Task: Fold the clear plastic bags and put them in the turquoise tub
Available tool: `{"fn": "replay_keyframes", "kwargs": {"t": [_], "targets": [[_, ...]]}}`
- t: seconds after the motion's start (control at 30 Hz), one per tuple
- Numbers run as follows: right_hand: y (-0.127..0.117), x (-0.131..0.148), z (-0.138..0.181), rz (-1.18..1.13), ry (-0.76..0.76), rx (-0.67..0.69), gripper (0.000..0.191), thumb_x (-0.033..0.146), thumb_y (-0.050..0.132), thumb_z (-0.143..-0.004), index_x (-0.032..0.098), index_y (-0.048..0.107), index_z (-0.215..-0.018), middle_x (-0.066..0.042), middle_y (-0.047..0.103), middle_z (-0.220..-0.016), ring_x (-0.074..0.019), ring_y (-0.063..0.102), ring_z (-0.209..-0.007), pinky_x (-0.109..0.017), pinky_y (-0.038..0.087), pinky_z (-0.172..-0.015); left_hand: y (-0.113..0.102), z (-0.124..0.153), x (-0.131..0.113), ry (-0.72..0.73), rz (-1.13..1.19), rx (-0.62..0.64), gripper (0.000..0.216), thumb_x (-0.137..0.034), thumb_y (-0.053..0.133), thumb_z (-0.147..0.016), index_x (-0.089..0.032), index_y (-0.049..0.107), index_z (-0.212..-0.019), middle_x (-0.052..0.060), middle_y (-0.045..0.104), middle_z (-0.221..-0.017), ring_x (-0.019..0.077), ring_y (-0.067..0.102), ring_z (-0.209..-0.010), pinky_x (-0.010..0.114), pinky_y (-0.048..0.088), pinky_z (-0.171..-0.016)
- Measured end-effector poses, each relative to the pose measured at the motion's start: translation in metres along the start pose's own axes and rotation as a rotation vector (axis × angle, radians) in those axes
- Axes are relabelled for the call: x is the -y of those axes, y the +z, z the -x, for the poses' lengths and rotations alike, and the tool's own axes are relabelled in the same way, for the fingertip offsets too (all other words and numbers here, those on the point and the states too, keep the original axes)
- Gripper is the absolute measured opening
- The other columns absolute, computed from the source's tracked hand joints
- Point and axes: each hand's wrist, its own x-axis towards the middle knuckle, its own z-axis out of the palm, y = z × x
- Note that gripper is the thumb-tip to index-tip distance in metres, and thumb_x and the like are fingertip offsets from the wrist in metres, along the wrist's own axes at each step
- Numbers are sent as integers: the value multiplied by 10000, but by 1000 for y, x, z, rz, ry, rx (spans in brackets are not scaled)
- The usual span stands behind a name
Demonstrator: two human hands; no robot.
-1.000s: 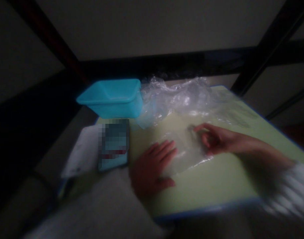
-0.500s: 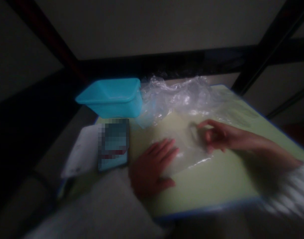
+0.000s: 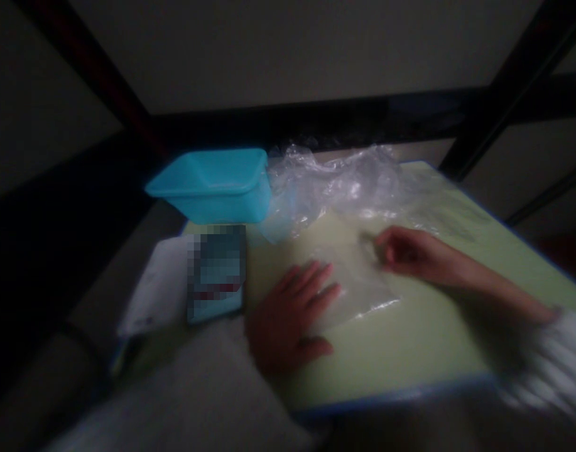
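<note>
Clear bag (image 3: 358,292) lay flat on the table (image 3: 386,358). Left hand (image 3: 288,323) was palm-down over its left side, fingers spread. Right hand (image 3: 407,254) was at its right edge, fingers curled; couldn't tell if pinching film. Looked like a steady-and-handle step; next move probably called for firm left palm, careful right fingertips. Crumpled plastic (image 3: 348,188) lay behind.

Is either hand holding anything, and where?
The left hand lies spread on the flat clear plastic, gripping nothing. The right hand curls near its right edge; blur hides any pinch.

Left hand (image 3: 290,320) hides part of flat clear plastic (image 3: 360,292); right sleeve (image 3: 554,358) blurred.
</note>
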Motion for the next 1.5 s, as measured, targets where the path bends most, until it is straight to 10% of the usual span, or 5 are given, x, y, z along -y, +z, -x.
{"fn": "replay_keyframes", "kwargs": {"t": [0.53, 0.83, 1.33, 1.5], "targets": [[8, 3, -7, 240, -120, -137, 196, 307, 638, -793, 181, 550, -915, -2, 588, -737, -138, 549, -595, -258, 439, -534, 0, -1, 0, -1, 7, 27, 781, -681, 366, -858, -156, 324, -1435, 159, 222, -1537, 327, 159, -1423, 515, 155, -1130], [3, 12, -2, 481, -428, 276, 666, 462, 621, -835, 184, 405, -1400, -123, 415, -1452, -252, 348, -1352, -436, 270, -1114, 7, 1, 1, -87, 0, -56, 656, -555, 225, -946, -131, 298, -1441, 129, 247, -1535, 263, 141, -1435, 443, 134, -1153], [1, -5, -5, 459, -376, 360, 875, 512, 690, -737, 255, 271, -1460, -108, 334, -1498, -260, 257, -1394, -515, 102, -1145, 0, -2, -3, -180, 4, 59, 684, -476, 478, -881, -108, 306, -1431, 153, 299, -1509, 279, 215, -1416, 473, 218, -1135], [1, 2, -4, 473, -349, 355, 851, 511, 678, -754, 205, 302, -1453, -137, 351, -1484, -268, 292, -1379, -504, 142, -1143, 11, 3, 0, -117, -67, -119, 661, -510, 403, -903, -110, 317, -1421, 148, 284, -1517, 272, 194, -1423, 475, 183, -1146]]}}
